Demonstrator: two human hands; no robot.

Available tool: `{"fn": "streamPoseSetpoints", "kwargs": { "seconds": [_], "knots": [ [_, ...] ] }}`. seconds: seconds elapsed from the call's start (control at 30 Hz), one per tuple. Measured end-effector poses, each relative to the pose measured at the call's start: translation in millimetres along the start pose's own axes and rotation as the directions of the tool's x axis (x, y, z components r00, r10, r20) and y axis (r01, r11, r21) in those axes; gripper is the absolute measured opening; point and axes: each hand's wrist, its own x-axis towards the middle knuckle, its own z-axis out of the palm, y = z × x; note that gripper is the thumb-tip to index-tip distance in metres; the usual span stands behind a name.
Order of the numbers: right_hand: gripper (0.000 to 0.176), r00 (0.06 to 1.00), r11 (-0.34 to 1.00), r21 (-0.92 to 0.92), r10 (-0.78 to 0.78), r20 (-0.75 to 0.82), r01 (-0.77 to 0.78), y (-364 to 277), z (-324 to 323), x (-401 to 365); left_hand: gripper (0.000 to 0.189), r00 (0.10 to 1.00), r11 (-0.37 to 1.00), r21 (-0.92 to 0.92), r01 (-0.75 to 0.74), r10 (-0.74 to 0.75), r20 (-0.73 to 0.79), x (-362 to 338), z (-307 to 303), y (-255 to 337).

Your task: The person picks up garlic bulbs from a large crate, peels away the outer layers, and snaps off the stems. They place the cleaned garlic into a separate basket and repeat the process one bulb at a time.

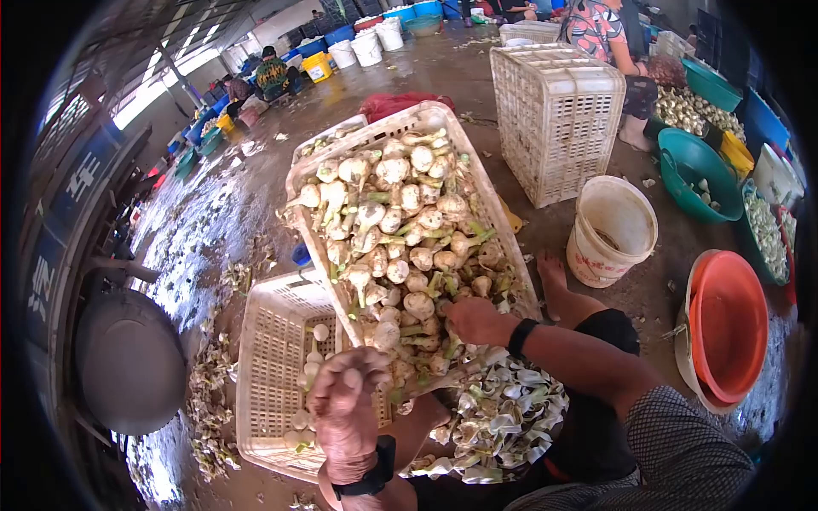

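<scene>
A heap of garlic bulbs (394, 223) with dirty skins and green stems fills a tilted pale plastic crate (501, 230) in front of me. My right hand (479, 321) is at the near right part of the heap, fingers bent down among the bulbs. Its fingertips are hidden. My left hand (348, 392) is raised near the crate's lower corner, fingers curled and thumb against them; what they hold, if anything, cannot be made out. Below it, a second crate (271, 375) contains several cleaner white bulbs (313, 358). Peeled garlic skins (503, 417) are piled by my legs.
A white bucket (615, 230) and an upended crate (558, 119) stand to the right. Farther right are a red basin (726, 328) and a green basin (699, 175). A round dark stool (130, 362) is at left. Other people sit farther back. Scraps litter the wet floor.
</scene>
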Motion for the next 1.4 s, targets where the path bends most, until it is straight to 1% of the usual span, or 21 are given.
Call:
{"fn": "streamPoseSetpoints", "kwargs": {
  "seconds": [0.1, 0.13, 0.27, 0.33, 0.57, 0.67, 0.7, 0.73, 0.77, 0.8, 0.83, 0.9, 0.97, 1.03, 1.07, 1.1, 1.17, 1.2, 1.27, 1.33, 1.4],
  "knots": [
    [0.013, 0.998, 0.997, -0.078, -0.01, 0.058, 0.014, -1, 1, 7, 0.034, 0.996, 0.997, -0.032, 0.071, -0.069, 0.058, -2, -4, -1],
    [0.011, 0.991, 0.99, -0.109, -0.075, 0.11, 0.087, 4, -2, 8, 0.037, 0.995, 0.997, -0.033, 0.068, -0.065, 0.069, -3, -4, -2],
    [0.013, 0.985, 0.978, -0.137, -0.146, 0.095, 0.158, 13, -13, 4, 0.038, 0.996, 0.996, -0.045, 0.072, -0.07, 0.054, -5, -1, 1],
    [0.016, 0.987, 0.981, -0.125, -0.156, -0.033, 0.151, 18, -17, 2, 0.039, 0.995, 0.996, -0.036, 0.078, -0.075, 0.072, -5, 0, 1],
    [0.016, 0.985, 0.993, -0.096, -0.086, -0.151, 0.072, 6, -52, -3, 0.041, 0.99, 0.991, 0.066, 0.113, -0.118, 0.081, -5, 7, -8],
    [0.013, 0.88, 0.935, 0.181, -0.204, -0.43, 0.305, -3, -84, 0, 0.036, 0.989, 0.985, 0.096, 0.144, -0.147, 0.029, -4, 14, -14],
    [0.013, 0.877, 0.934, 0.181, -0.204, -0.435, 0.307, -6, -90, -3, 0.038, 0.992, 0.98, 0.156, 0.124, -0.126, 0.004, -3, 15, -18],
    [0.01, 0.959, 0.78, 0.607, 0.033, -0.283, 0.152, -9, -96, -9, 0.04, 0.995, 0.971, 0.216, 0.105, -0.103, -0.021, -3, 16, -22],
    [0.007, 0.982, 0.453, 0.89, 0.185, -0.033, -0.055, -17, -106, -14, 0.04, 0.995, 0.971, 0.218, 0.103, -0.101, -0.019, -3, 16, -26],
    [0.016, 0.981, 0.318, 0.944, 0.191, 0.027, -0.087, -20, -108, -19, 0.043, 0.996, 0.965, 0.245, 0.093, -0.09, -0.02, -3, 16, -30],
    [0.016, 0.981, 0.316, 0.945, 0.191, 0.026, -0.086, -23, -109, -24, 0.048, 0.997, 0.959, 0.272, 0.083, -0.08, -0.021, -4, 17, -32],
    [0.018, 0.988, -0.01, 0.989, 0.043, 0.146, -0.145, -32, -109, -35, 0.047, 0.988, 0.974, 0.173, 0.147, -0.154, 0.028, -5, 26, -33],
    [0.017, 0.981, -0.002, 0.984, 0.07, 0.18, -0.181, -39, -99, -44, 0.047, 0.972, 0.974, 0.075, 0.213, -0.219, 0.086, -6, 36, -35],
    [0.017, 0.997, 0.208, 0.976, -0.01, 0.074, -0.07, -35, -82, -47, 0.046, 0.95, 0.968, -0.081, 0.236, -0.212, 0.229, -11, 41, -38],
    [0.017, 0.986, 0.067, 0.985, 0.053, 0.156, -0.159, -36, -71, -47, 0.049, 0.949, 0.976, -0.074, 0.203, -0.178, 0.259, -12, 38, -44],
    [0.017, 0.986, 0.062, 0.986, 0.056, 0.154, -0.158, -45, -83, -51, 0.049, 0.948, 0.976, -0.07, 0.208, -0.183, 0.261, -12, 38, -46],
    [0.018, 0.996, 0.537, 0.84, 0.063, 0.06, -0.084, -58, -111, -64, 0.045, 0.953, 0.975, 0.027, 0.221, -0.222, 0.205, -10, 39, -46],
    [0.02, 0.999, 0.588, 0.808, 0.017, -0.036, 0.019, -48, -100, -63, 0.045, 0.952, 0.974, 0.03, 0.224, -0.225, 0.209, -8, 40, -46],
    [0.021, 1.0, 0.567, 0.823, 0.019, 0.016, -0.024, -43, -107, -69, 0.043, 0.959, 0.959, 0.095, 0.268, -0.275, 0.068, -5, 42, -46],
    [0.022, 0.997, 0.547, 0.835, 0.017, 0.069, -0.067, -39, -115, -74, 0.042, 0.96, 0.956, 0.103, 0.274, -0.279, 0.029, -4, 46, -44],
    [0.023, 0.988, 0.56, 0.827, -0.149, 0.033, 0.057, -37, -124, -81, 0.042, 0.96, 0.953, 0.112, 0.28, -0.281, -0.01, -4, 49, -45]
  ]
}}
